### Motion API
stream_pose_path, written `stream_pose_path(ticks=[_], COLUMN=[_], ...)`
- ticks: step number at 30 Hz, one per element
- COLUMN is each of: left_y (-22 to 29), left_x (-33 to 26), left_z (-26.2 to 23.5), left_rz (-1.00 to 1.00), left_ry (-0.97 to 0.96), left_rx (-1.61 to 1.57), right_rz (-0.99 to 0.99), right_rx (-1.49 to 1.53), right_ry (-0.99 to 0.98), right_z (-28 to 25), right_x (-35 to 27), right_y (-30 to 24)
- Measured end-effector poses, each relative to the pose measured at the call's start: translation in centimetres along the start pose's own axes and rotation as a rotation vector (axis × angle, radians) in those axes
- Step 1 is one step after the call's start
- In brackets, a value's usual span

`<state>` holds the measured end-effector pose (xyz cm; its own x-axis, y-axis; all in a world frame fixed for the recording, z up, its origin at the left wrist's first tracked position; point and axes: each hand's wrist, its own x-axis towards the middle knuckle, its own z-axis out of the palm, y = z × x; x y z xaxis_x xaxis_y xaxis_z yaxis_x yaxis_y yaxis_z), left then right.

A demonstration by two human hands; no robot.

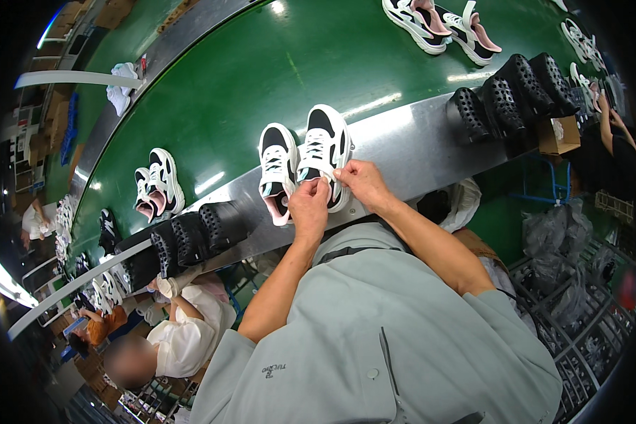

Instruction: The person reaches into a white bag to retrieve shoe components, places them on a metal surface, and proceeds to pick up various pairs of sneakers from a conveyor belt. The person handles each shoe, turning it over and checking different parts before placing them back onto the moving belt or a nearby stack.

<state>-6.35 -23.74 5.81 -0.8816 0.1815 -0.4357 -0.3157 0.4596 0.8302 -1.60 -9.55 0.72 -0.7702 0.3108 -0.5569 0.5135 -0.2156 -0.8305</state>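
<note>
Hands meet at the heel of the right sneaker (323, 152), which stands on the belt (247, 85) edge. Left hand (309, 205) and right hand (358, 180) each pinch its rear edge, fingers closed. Another sneaker (278, 169) stands just left of it.

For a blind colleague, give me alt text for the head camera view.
Both hands, left hand and right hand, pinch the heel of a black-and-white sneaker beside its mate on a green conveyor belt.
</note>
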Motion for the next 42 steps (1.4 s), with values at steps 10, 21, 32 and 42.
stream_pose_path(ticks=[10,21,32,42], left_y=[1.4,1.3,-1.1,-2.6], left_x=[-0.7,-2.9,-2.2,-2.6], left_z=[-2.7,-3.2,-4.1,-10.2], left_rz=[0.807,0.471,0.462,0.736], left_ry=[0.186,-0.303,-0.309,0.0], left_rx=[0.638,0.59,0.543,0.775], right_rz=[-0.351,-0.964,-0.876,-0.408], right_rx=[-0.455,-0.807,-0.718,-0.896], right_ry=[0.154,0.192,0.184,0.066], right_z=[-1.0,1.5,2.0,2.7], right_x=[-2.9,-1.3,-1.6,-2.3], right_y=[-2.9,-3.3,-2.9,-3.1])
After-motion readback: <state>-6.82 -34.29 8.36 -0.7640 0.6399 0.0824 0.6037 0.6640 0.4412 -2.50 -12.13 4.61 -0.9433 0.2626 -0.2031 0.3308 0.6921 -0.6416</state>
